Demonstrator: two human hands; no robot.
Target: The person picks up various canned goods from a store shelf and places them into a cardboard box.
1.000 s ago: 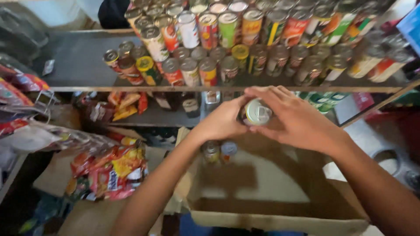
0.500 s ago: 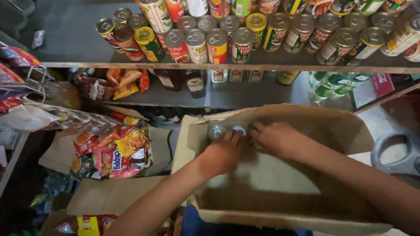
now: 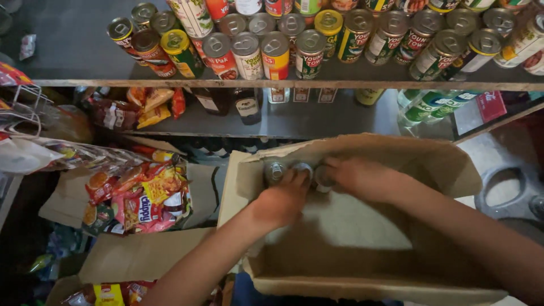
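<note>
Both hands down inside open cardboard box, where second earlier they held single can up at shelf height; camera view now tilted lower. Left hand curls fingers over top of can; right hand closes round neighbouring can. Third can stands just left, untouched. Cans small, silver-lidded, upright, clustered at box's far wall. Box otherwise bare. Above, shelf crowded with rows of labelled tins; snack packets at left

Hands lowered from shelf into cardboard box
</note>
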